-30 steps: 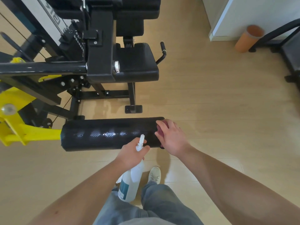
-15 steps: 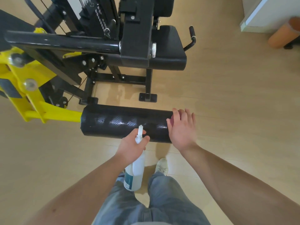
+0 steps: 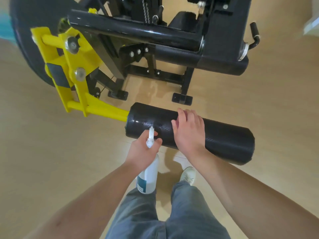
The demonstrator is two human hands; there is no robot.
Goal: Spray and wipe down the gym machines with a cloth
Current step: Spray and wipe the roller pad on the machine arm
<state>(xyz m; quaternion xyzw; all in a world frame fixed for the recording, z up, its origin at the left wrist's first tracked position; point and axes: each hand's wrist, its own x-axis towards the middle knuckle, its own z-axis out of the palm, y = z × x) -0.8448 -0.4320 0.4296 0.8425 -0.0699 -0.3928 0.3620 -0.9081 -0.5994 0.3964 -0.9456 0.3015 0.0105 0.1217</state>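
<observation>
I count two hands of mine, my left hand and my right hand, one spray bottle, one black roller pad, one yellow arm, two silver knobs, three bolts, two machine feet, one side handle, and one white shoe.

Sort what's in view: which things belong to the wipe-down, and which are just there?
In the job: spray bottle, gripped by the left hand; black roller pad, with the right hand flat on it. No cloth shows.

Just there: yellow lever arm, seat pad, side handle, white shoe, wooden floor.
</observation>
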